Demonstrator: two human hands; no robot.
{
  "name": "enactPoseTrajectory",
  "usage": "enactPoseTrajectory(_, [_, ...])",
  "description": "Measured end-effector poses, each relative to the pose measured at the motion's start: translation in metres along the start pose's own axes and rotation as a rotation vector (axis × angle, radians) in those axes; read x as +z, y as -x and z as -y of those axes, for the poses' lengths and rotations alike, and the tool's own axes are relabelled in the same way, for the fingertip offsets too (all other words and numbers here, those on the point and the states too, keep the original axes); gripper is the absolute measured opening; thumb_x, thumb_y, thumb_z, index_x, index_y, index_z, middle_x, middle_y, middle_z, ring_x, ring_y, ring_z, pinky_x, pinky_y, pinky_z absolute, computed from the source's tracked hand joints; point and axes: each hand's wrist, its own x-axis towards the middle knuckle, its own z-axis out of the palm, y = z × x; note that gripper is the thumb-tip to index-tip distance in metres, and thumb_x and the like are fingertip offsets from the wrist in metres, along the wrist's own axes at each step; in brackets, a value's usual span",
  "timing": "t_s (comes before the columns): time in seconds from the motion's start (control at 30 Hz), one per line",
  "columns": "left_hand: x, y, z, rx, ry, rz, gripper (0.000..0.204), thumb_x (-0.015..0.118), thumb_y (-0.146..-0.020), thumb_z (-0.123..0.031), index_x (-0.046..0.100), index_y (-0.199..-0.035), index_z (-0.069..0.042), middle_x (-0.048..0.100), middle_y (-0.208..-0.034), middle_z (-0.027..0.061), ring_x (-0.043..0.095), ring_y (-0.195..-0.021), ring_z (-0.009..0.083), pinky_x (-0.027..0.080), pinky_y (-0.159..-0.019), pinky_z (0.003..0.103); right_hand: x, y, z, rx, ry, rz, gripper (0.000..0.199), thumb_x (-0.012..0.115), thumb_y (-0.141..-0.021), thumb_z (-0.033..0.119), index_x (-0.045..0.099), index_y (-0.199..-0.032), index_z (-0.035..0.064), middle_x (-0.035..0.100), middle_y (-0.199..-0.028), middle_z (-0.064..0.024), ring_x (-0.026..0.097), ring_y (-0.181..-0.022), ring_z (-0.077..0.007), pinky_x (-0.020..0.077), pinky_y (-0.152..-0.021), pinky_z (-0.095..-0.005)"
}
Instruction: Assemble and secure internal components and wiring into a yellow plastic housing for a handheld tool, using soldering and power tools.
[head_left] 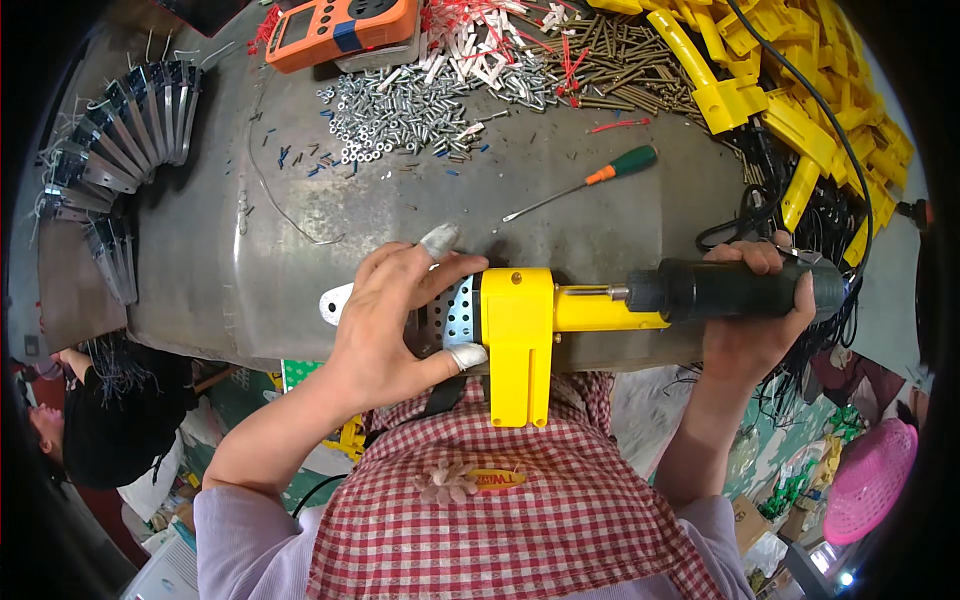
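Note:
Across the front edge of the table lies a yellow-handled tool (pixel 517 335) with a perforated metal sleeve (pixel 458 308) and a pale rounded end plate (pixel 333 304). My left hand (pixel 385 315) is closed round the sleeve, thumb and fingers on opposite sides, white coverings on some fingertips. A black electric screwdriver (pixel 690 290) lies level in my right hand (pixel 755 320), its fingers wrapped round the body. Its thin bit points left along the yellow handle and reaches the side of the yellow collar; whether it sits in a screw is too small to tell.
A green-and-orange hand screwdriver (pixel 620 165) lies beyond my hands. Silver screws and nuts (pixel 400 110), long brass-coloured screws (pixel 635 60) and an orange meter (pixel 335 35) are farther back. Yellow housings (pixel 810 140) and black cables crowd the right; metal parts (pixel 130 130) stand left. Another person (pixel 120 415) is lower left.

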Motion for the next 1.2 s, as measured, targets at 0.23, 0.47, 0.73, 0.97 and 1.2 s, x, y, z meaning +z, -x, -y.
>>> enactPoseTrajectory(0.23, [0.001,0.003,0.003,0.016,0.003,-0.014,0.083,0.078,-0.066,-0.026,0.031,-0.127,0.003,0.060,-0.121,0.0122,0.052,-0.108,0.0371,0.034,-0.098,0.048,0.006,-0.001,-0.013,0.000,-0.025,-0.007,0.040,0.058,-0.085,0.030,0.047,-0.116,0.0065,0.046,-0.084,-0.0016,0.047,-0.085,-0.0152,0.0371,-0.090,-0.0375])
enactPoseTrajectory(0.47, [-0.001,-0.001,0.011,-0.117,0.539,-0.120,0.074,0.076,-0.071,-0.030,0.043,-0.132,-0.004,0.054,-0.122,0.0158,0.049,-0.114,0.0342,0.037,-0.099,0.043,0.002,-0.002,-0.017,-0.024,0.072,-0.049,0.039,0.051,-0.089,0.033,0.045,-0.118,0.0075,0.045,-0.087,-0.0003,0.048,-0.086,-0.0142,0.0392,-0.089,-0.0352])
enactPoseTrajectory(0.73, [-0.038,-0.033,0.058,-0.325,-0.145,-0.185,0.037,0.063,-0.077,0.000,0.049,-0.110,0.000,0.060,-0.090,0.0134,0.059,-0.084,0.0285,0.048,-0.075,0.037,-0.005,-0.003,-0.017,0.021,0.045,-0.040,0.039,0.049,-0.090,0.032,0.044,-0.119,0.0070,0.046,-0.089,-0.0016,0.050,-0.088,-0.0154,0.0399,-0.091,-0.0359])
enactPoseTrajectory(0.97, [-0.052,-0.011,0.046,-0.424,-0.007,-0.197,0.041,0.061,-0.074,0.006,0.047,-0.112,-0.002,0.061,-0.093,0.0119,0.060,-0.088,0.0276,0.050,-0.076,0.036,-0.005,-0.003,-0.016,0.025,0.060,-0.039,0.038,0.048,-0.091,0.031,0.044,-0.119,0.0062,0.048,-0.090,-0.0011,0.050,-0.089,-0.0150,0.0397,-0.092,-0.0355])
enactPoseTrajectory(1.2, [-0.050,-0.024,0.047,0.081,-0.642,0.079,0.023,0.057,-0.073,-0.006,0.052,-0.096,-0.005,0.056,-0.089,0.0074,0.056,-0.088,0.0247,0.049,-0.075,0.034,-0.008,-0.003,-0.014,0.012,0.062,0.012,0.039,0.049,-0.090,0.031,0.043,-0.120,0.0058,0.047,-0.091,-0.0016,0.050,-0.090,-0.0150,0.0391,-0.093,-0.0358])
